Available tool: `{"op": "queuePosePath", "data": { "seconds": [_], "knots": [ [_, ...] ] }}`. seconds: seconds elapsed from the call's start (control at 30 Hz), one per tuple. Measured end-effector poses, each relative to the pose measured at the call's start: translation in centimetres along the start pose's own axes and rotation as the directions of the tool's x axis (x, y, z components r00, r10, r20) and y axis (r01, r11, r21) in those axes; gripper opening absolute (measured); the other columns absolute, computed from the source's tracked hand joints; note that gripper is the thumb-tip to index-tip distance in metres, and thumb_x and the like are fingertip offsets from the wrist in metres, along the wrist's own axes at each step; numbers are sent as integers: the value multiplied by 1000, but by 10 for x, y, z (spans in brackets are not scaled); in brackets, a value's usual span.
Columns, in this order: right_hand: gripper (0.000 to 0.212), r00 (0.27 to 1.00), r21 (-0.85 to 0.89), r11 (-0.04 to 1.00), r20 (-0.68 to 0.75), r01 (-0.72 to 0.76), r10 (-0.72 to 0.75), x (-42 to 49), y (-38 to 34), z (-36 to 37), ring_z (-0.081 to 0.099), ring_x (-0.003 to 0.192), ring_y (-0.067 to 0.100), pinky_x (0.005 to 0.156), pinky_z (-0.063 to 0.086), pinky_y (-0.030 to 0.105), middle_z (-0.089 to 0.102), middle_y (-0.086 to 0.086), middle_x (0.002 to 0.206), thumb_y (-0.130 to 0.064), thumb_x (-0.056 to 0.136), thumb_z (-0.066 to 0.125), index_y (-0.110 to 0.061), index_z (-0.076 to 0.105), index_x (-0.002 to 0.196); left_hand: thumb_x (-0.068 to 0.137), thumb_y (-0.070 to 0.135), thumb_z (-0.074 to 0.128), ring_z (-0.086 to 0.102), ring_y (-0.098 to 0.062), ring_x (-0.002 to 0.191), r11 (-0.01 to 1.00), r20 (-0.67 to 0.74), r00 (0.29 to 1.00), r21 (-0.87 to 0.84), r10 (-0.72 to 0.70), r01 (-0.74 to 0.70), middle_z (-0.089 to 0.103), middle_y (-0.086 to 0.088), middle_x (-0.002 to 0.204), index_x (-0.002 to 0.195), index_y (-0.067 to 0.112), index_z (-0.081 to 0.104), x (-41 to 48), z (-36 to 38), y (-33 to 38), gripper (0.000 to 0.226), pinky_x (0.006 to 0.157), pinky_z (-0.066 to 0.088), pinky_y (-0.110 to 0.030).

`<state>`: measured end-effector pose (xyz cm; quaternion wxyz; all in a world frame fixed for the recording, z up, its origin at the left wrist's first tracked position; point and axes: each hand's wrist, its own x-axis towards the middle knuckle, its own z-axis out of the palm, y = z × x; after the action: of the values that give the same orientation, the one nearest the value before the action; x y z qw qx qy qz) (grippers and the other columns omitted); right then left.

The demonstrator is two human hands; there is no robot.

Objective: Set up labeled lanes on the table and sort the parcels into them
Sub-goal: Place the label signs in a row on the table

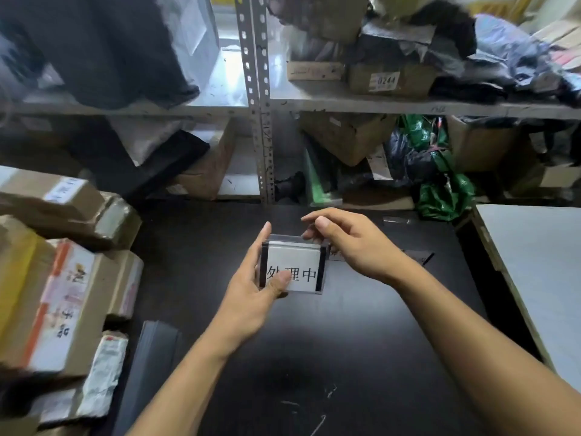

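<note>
A clear acrylic sign holder (297,262) with a white card printed in black characters stands above the middle of the black table (330,357). My left hand (254,294) grips its left edge, thumb across the card's lower left corner. My right hand (352,243) pinches its top right corner. Taped cardboard parcels (63,294) are piled at the table's left side. A second flat label piece (418,256) lies on the table behind my right hand, partly hidden.
A stack of dark flat strips (157,357) lies beside the parcels. A pale table (540,272) adjoins on the right. Metal shelving (261,121) behind the table holds boxes, dark bags and a green bag (446,193).
</note>
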<state>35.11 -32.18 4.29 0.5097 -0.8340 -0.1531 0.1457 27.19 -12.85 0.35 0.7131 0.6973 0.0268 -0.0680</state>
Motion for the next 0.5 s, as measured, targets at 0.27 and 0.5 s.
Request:
{"op": "queuePosePath", "data": {
  "seconds": [0.27,0.5],
  "knots": [
    [25,931,-376,925,352,49,94,-51,-112,36,66,97,8,81,56,27,69,-14,99,-34,101,52,-22,68,116,82,31,66,63,-2,106,999,71,996,16,46,-47,53,19,129,137,58,25,-78,-38,37,74,79,56,-25],
    [14,967,-378,925,248,36,63,-81,-152,61,67,90,7,77,55,26,70,-11,91,-26,100,56,-23,69,99,86,28,66,60,1,111,997,121,991,32,61,-65,54,40,122,146,53,18,-137,-65,43,80,84,56,-30]
  ]
}}
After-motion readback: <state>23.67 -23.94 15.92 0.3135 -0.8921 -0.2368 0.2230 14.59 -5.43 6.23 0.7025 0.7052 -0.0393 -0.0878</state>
